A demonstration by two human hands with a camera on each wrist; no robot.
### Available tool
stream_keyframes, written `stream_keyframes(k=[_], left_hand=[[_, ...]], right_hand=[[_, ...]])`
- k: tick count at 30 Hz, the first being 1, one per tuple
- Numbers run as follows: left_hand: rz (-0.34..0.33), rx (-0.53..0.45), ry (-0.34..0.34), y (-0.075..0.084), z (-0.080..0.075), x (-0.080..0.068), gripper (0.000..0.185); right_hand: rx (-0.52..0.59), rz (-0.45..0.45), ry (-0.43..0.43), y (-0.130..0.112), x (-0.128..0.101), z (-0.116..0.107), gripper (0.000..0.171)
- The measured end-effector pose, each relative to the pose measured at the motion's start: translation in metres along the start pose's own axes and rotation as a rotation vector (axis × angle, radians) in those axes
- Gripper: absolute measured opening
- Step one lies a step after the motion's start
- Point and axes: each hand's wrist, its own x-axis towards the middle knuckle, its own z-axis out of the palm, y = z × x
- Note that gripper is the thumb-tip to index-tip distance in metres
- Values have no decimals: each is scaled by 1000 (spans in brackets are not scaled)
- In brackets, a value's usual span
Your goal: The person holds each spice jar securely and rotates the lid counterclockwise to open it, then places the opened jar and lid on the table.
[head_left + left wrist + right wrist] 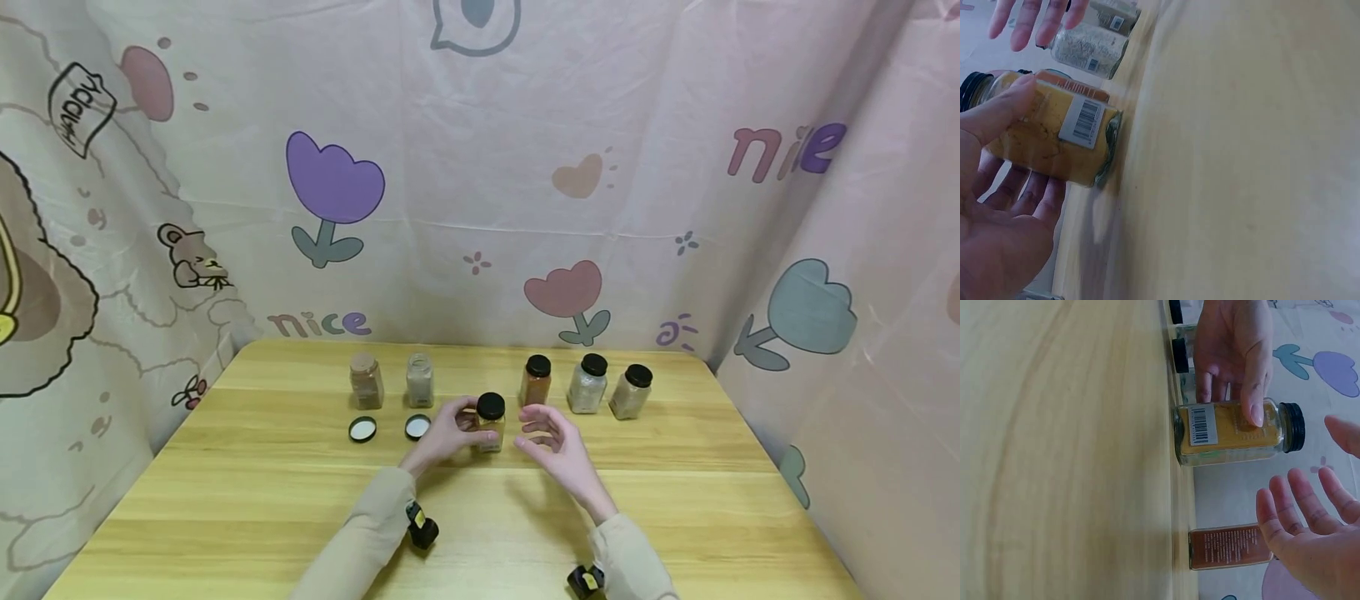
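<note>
A square glass jar of yellow powder (pixel 492 427) with a black screw lid stands nearly upright in my left hand (pixel 447 435). The left wrist view shows the thumb on one face of the jar (pixel 1054 140) and the fingers behind it; a barcode label is near its base. Whether the base touches the table cannot be told. To the jar's right, my right hand (pixel 561 450) is held up with fingers spread and loosely bent, holding nothing. In the right wrist view a gap lies between that hand (pixel 1316 531) and the lid (pixel 1294 427).
On the wooden table (pixel 480 533), two lidless jars, one brownish (pixel 367 385) and one greyish (pixel 421 385), stand back left. Before them lie two lids, a left one (pixel 362 429) and a right one (pixel 417 427). Black-lidded orange-red (pixel 536 387), white (pixel 587 389) and grey-beige (pixel 631 396) jars stand back right.
</note>
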Motion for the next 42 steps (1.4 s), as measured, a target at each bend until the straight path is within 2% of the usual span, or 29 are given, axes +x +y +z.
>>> stream_keyframes(k=[4,14,19,25,36,42], left_hand=[[7,-27,-42,0,0,-7,47],[78,-31,-120,-2,3,-21,44],[96,-46,-124,-3,5,-26,41],[75,-38,-118,-3,6,-28,42],[125,-22,-147,-7,5,-30,42],[118,-30,-146,-7,5,-30,44]], right_hand=[[-4,-34,-4,-1,0,3,46],[-51,-66,37,-5,2,17,49],[-113,-85,34,-7,0,22,49],[-192,-141,49,-10,1,27,46],[-282,-187,90,-10,6,34,40],[-309,-193,100,-11,7,34,42]])
